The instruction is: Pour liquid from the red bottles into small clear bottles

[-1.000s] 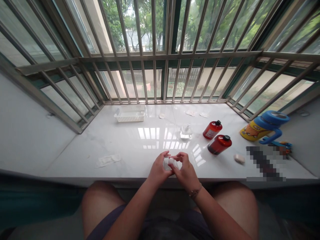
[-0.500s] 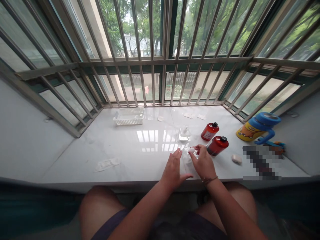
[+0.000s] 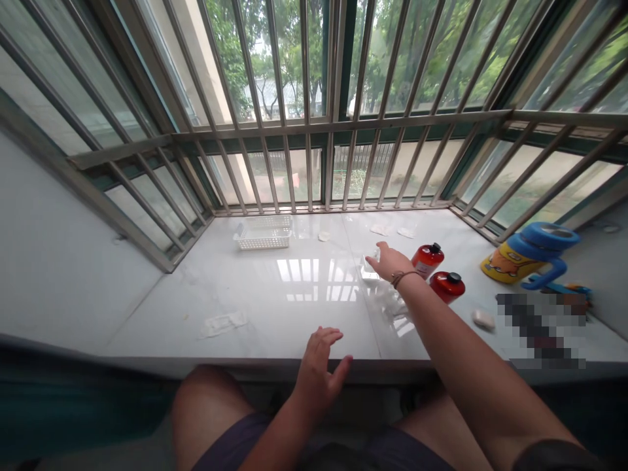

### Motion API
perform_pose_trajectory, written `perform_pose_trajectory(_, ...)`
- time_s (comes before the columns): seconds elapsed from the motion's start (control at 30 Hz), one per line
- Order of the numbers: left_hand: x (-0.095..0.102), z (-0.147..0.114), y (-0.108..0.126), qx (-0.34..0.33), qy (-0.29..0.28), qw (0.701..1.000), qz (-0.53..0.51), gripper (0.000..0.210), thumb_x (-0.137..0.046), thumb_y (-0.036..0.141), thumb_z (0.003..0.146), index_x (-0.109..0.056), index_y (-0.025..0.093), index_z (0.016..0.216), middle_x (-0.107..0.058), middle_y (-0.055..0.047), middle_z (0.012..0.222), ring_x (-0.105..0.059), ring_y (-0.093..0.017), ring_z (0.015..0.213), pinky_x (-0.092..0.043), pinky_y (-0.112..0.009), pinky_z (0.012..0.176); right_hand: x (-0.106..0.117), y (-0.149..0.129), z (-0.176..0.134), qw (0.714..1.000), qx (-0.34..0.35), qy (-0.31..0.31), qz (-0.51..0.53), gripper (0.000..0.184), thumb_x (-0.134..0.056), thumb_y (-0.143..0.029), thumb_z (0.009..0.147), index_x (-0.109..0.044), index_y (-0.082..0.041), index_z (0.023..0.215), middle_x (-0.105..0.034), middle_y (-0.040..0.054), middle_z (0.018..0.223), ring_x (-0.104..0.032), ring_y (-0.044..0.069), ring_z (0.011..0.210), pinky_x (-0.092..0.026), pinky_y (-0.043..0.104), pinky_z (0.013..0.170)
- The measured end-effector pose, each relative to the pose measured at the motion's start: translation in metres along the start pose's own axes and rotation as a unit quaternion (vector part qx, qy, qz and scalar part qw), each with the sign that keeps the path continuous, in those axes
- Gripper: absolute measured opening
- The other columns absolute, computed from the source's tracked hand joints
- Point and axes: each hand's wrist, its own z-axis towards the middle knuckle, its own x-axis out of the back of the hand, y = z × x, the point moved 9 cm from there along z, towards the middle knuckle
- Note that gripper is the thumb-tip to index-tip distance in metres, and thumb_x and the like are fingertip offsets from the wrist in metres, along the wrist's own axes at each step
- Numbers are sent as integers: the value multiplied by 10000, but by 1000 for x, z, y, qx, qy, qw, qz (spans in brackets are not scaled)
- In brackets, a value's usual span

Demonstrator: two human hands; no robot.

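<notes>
My right hand (image 3: 392, 261) reaches across the counter to a small clear container (image 3: 370, 269). Its thumb and index finger are apart at the container's top; whether they touch it is hard to see. Below my right wrist stands another clear, glossy object (image 3: 390, 302), partly hidden by the forearm. My left hand (image 3: 318, 363) hovers at the counter's front edge, fingers spread, holding nothing. Just right of my right hand are two red bottles with black caps, the farther bottle (image 3: 426, 260) partly covered by the hand and the nearer bottle (image 3: 447, 288) by the forearm.
A white perforated basket (image 3: 263, 241) sits at the back left of the white counter (image 3: 294, 320). Crumpled white pieces lie about, one strip (image 3: 223, 323) at front left. To the right are a blue-and-yellow mug (image 3: 527, 255) and a pale, rounded block (image 3: 483, 319). Metal bars (image 3: 328, 170) line the window.
My right hand has left the nearer clear object and moved forward to the clear container farther back. My left hand has drawn back toward the counter's edge. The view has shifted slightly.
</notes>
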Motion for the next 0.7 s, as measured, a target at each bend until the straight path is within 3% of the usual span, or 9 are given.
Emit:
perform_pose_trajectory(0.1,15,5,-13,18,31,999,28,423,-663,251,1006,-526,280,1405,-691,-127,1350,-655,-302,1308,-500,-602,1201,-11,-28,15,999,31,-24,-3,454,-485,-363,1065,-571,-97,1423,-718,277,1243,-724,377,1119,-547,474,940)
perform_pose_trajectory(0.23,33,17,-37,47,63,995,56,447,-681,299,1006,-520,262,1422,-645,-148,1428,-613,-319,1381,-513,-572,1188,-32,-88,-5,988,147,-45,24,385,-466,-288,1083,-609,-152,1414,-710,231,1321,-721,332,1160,-537,438,979)
perform_pose_trajectory(0.33,45,33,-62,74,76,990,89,653,-752,385,969,-440,248,1527,-535,-183,1573,-512,-357,1503,-448,-605,1250,-36,-129,-31,962,255,-81,62,513,-633,-428,1045,-529,-315,1534,-724,97,1372,-709,271,1214,-538,368,1009)
perform_pose_trajectory(0.4,53,46,-80,93,86,986,106,852,-820,452,910,-357,243,1594,-455,-205,1645,-432,-388,1566,-396,-632,1283,-21,-136,-38,951,289,-73,80,650,-654,-514,1028,-429,-342,1613,-711,89,1406,-698,282,1243,-543,390,1027)
perform_pose_trajectory(0.47,61,59,-99,119,93,982,111,988,-864,501,856,-304,234,1625,-411,-220,1676,-381,-411,1596,-363,-648,1298,8,-118,-29,960,269,-23,70,653,-580,-527,1056,-401,-280,1634,-687,148,1432,-682,331,1262,-544,456,1037)
perform_pose_trajectory(0.53,68,69,-119,157,96,977,104,1050,-886,529,820,-291,227,1631,-396,-229,1685,-360,-423,1605,-353,-653,1299,40,-76,-8,980,193,41,11,621,-543,-502,1068,-433,-226,1614,-654,209,1446,-643,389,1298,-539,511,1026)
perform_pose_trajectory(0.63,71,79,-145,211,93,970,77,1089,-923,512,767,-305,227,1618,-430,-225,1669,-386,-423,1592,-367,-638,1287,80,20,22,992,-30,94,-81,671,-608,-477,1029,-456,-133,1584,-568,322,1475,-581,481,1344,-507,580,1021)
perform_pose_trajectory(0.67,70,81,-151,225,88,968,65,1089,-927,489,762,-303,228,1616,-455,-221,1656,-412,-416,1579,-378,-625,1281,86,54,27,986,-118,85,-81,697,-605,-511,1023,-469,-92,1563,-546,352,1477,-571,498,1352,-506,582,1008)
perform_pose_trajectory(0.7,68,82,-157,238,81,967,53,1070,-917,466,774,-302,227,1617,-486,-217,1636,-448,-404,1559,-393,-609,1271,88,77,31,983,-156,64,-77,735,-602,-526,1018,-482,-14,1531,-565,398,1414,-606,519,1294,-526,585,943)
